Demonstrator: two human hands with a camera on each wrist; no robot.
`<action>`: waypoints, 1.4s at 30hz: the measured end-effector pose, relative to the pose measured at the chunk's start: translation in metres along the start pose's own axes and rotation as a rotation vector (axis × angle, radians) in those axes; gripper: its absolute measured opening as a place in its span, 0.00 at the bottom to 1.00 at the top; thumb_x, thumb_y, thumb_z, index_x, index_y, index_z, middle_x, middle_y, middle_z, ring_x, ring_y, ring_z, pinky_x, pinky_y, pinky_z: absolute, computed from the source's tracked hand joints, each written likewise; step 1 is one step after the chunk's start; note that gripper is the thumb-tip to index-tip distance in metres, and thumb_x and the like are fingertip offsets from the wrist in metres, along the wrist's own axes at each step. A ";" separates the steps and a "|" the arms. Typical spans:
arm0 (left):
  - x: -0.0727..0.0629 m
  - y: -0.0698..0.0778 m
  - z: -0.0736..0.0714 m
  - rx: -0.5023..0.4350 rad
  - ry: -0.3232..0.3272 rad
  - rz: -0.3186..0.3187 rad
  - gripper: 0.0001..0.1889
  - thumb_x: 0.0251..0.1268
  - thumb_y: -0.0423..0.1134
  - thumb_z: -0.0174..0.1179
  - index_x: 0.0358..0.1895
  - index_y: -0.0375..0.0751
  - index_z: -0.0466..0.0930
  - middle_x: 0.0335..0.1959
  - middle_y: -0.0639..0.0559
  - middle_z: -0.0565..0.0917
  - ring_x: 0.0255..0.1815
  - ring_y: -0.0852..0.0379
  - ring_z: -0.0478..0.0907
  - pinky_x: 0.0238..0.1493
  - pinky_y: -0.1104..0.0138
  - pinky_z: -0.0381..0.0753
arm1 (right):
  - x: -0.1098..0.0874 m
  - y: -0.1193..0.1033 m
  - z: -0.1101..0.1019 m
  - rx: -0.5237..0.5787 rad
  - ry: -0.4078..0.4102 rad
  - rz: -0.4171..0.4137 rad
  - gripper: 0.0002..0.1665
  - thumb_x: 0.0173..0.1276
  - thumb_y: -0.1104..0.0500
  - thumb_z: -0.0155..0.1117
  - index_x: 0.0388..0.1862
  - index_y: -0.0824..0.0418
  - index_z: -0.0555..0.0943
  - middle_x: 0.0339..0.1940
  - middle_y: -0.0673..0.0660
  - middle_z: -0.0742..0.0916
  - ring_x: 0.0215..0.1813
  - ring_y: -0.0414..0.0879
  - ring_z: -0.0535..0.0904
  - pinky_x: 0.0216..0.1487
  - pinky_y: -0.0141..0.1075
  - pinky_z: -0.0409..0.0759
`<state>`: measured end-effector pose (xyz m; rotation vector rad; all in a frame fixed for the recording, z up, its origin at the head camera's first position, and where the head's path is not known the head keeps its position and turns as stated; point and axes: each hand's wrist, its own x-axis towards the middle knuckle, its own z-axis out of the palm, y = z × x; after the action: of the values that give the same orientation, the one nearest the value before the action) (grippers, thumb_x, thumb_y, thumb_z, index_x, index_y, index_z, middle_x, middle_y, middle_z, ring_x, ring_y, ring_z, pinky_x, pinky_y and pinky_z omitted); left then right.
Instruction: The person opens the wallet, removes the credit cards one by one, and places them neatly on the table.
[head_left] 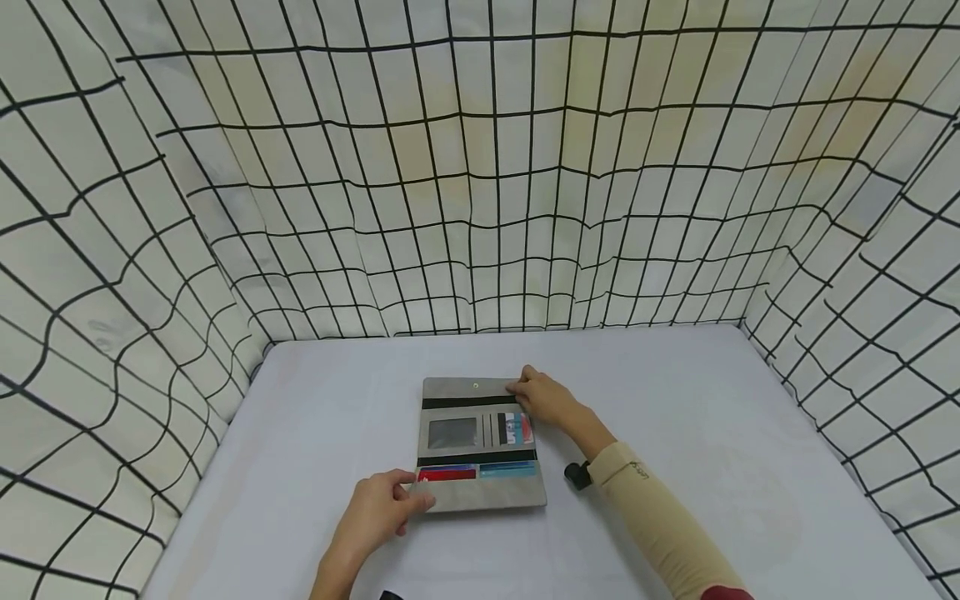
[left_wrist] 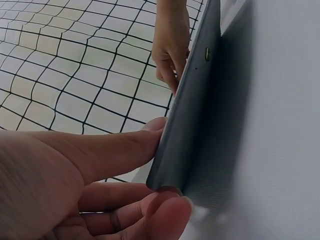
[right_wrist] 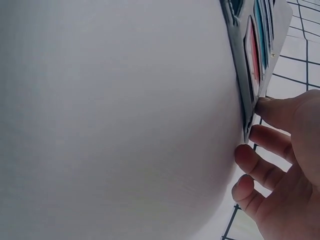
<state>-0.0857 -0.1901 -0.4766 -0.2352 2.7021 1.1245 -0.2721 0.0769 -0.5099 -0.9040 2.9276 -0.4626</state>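
Holding the grey wallet (head_left: 487, 497) spread open around mid-table (head_left: 337, 400), both hands on it. Nearest: left hand (head_left: 378, 510) pinches near flap's left corner, thumb above, fingertip under; left wrist view suggests that edge is lifted off the surface. Red card (head_left: 447, 475) and light blue card (head_left: 507, 470) sit in near-flap slots. Middle panel: clear window (head_left: 453, 432) left, more cards (head_left: 515, 427) right. Farther: right hand (head_left: 551, 400) pinches far flap (head_left: 450, 389) at right corner. Black-gridded wall behind. Best handling, I'd judge: light corner pinches, gentle opposite pull so folds lie flat, fingers clear of card edges; tipping near flap could spill cards.
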 end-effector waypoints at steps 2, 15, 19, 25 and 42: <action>0.001 -0.002 0.002 -0.002 0.002 -0.001 0.30 0.55 0.47 0.74 0.57 0.31 0.80 0.16 0.53 0.75 0.15 0.57 0.69 0.23 0.66 0.68 | 0.000 0.000 0.002 -0.001 0.000 0.008 0.20 0.76 0.61 0.59 0.64 0.59 0.81 0.45 0.54 0.78 0.39 0.42 0.72 0.41 0.36 0.76; 0.008 -0.012 0.011 -0.008 0.024 -0.027 0.36 0.48 0.45 0.78 0.60 0.31 0.77 0.21 0.52 0.76 0.18 0.58 0.71 0.24 0.67 0.69 | -0.002 -0.002 0.006 0.032 -0.007 0.044 0.20 0.76 0.61 0.58 0.65 0.59 0.80 0.52 0.56 0.79 0.49 0.48 0.77 0.50 0.43 0.79; 0.008 -0.014 0.013 -0.019 0.038 -0.014 0.36 0.47 0.42 0.79 0.60 0.31 0.76 0.21 0.52 0.76 0.17 0.59 0.71 0.23 0.67 0.68 | -0.002 -0.002 0.008 0.050 -0.010 0.044 0.21 0.77 0.61 0.57 0.66 0.59 0.79 0.54 0.57 0.78 0.52 0.50 0.77 0.53 0.44 0.79; 0.008 -0.016 0.016 -0.033 0.047 0.002 0.36 0.46 0.42 0.79 0.60 0.32 0.76 0.21 0.52 0.76 0.16 0.59 0.71 0.22 0.67 0.67 | -0.002 0.000 0.012 -0.001 0.008 0.055 0.22 0.77 0.59 0.57 0.68 0.57 0.78 0.55 0.56 0.78 0.53 0.49 0.77 0.51 0.43 0.79; 0.008 -0.016 0.020 -0.006 0.065 0.016 0.36 0.47 0.41 0.79 0.61 0.32 0.75 0.20 0.52 0.74 0.16 0.59 0.69 0.20 0.68 0.66 | -0.015 -0.006 0.001 -0.072 0.031 0.019 0.22 0.77 0.54 0.58 0.67 0.58 0.77 0.65 0.57 0.79 0.62 0.55 0.79 0.58 0.50 0.79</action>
<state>-0.0877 -0.1875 -0.5027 -0.2554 2.7620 1.1490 -0.2566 0.0802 -0.5096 -0.8832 2.9962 -0.3756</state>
